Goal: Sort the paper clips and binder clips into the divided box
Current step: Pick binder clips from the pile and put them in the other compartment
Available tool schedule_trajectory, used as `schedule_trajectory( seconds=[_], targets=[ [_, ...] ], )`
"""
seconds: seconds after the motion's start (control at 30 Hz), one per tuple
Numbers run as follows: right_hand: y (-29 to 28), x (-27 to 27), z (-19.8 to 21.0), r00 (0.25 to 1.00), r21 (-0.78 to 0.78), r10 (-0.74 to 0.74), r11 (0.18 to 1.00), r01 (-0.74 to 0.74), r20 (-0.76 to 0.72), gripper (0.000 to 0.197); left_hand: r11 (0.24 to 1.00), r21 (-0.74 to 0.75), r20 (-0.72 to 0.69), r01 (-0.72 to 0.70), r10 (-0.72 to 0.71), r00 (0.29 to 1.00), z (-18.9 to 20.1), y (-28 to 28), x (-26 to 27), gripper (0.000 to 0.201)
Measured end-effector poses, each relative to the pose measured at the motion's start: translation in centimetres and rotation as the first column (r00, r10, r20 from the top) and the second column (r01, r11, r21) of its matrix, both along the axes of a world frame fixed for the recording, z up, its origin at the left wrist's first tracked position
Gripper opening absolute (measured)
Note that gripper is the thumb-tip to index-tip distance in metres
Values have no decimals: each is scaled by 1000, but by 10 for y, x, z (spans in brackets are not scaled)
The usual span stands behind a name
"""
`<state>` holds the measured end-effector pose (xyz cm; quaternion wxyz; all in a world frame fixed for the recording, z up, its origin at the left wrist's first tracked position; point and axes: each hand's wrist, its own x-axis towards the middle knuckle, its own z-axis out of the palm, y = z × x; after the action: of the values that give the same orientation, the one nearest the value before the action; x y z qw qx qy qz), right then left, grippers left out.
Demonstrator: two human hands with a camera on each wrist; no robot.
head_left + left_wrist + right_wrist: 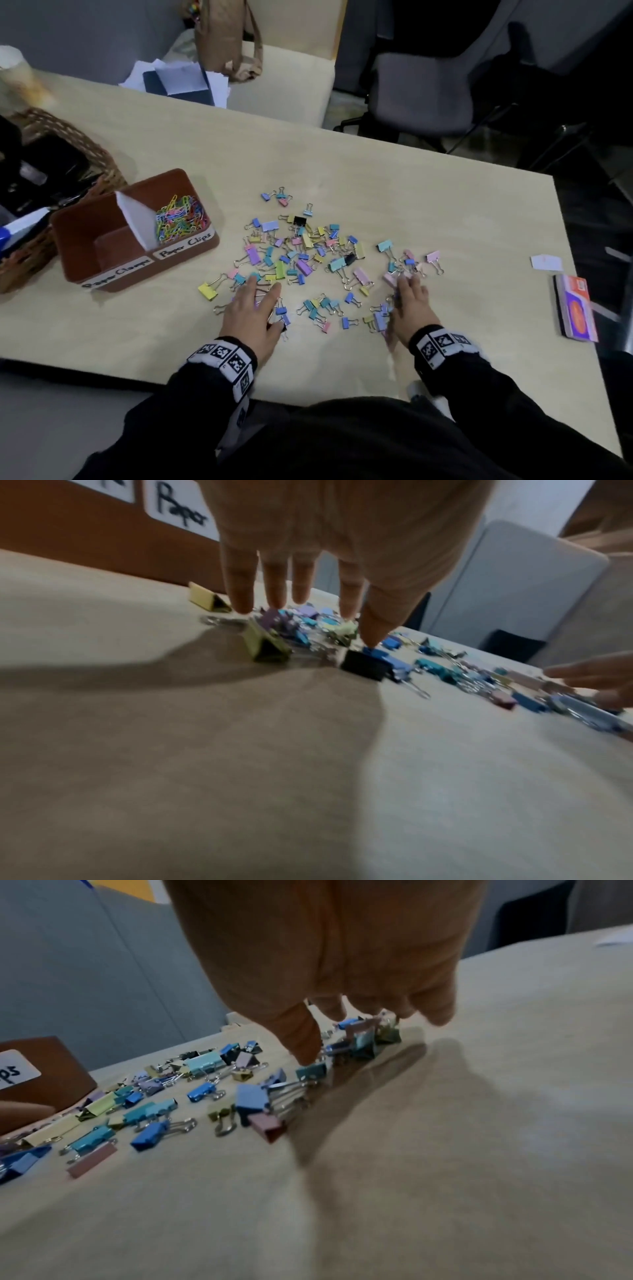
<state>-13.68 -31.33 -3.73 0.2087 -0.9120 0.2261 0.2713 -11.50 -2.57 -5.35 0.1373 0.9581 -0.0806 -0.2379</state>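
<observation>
Here, head view: binder clips (308, 253) lie scattered mid-tabletop (376, 178), toward the near edge. Divided box (137, 233) sits near the left edge; paper clips (181, 219) fill its right compartment, left compartment looks bare. Left hand (251, 308) and right hand (411, 305) are flat on the pile's near side, fingers spread, holding nothing.

Left wrist view: left-hand fingers (240, 588) straight and splayed, tips down on clips; a black clip (365, 665) sits just beside the thumb. Blurry.

Right wrist view: right-hand fingers (301, 1037) extended, pressing a bunched row of clips.

Risk: raking with flat hands could skid clips off the near edge, or tangled wire handles drag extras along.
</observation>
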Motion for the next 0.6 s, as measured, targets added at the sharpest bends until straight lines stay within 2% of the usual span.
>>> schedule_trajectory(
  seconds=[0.07,0.13,0.27,0.37,0.47,0.6],
  targets=[
    [7,1,2,998,53,38,998,-42,59,76,1000,24,-16,6,-5,1000,-1,-1,3,72],
    [9,2,5,994,118,13,993,-26,109,83,999,27,-19,-17,18,1000,0,-1,8,72],
    [-5,2,10,961,145,-197,975,170,197,77,994,61,-13,-86,87,996,2,2,17,74],
    [-24,10,10,939,154,-308,946,284,156,89,991,81,-21,-104,106,994,4,3,21,76],
    [-41,29,13,948,76,-268,963,259,170,97,993,91,-5,-69,69,998,6,4,24,76],
    [-53,49,12,989,-35,-99,994,103,108,95,995,69,11,78,-79,997,11,-10,23,73]
  ],
)
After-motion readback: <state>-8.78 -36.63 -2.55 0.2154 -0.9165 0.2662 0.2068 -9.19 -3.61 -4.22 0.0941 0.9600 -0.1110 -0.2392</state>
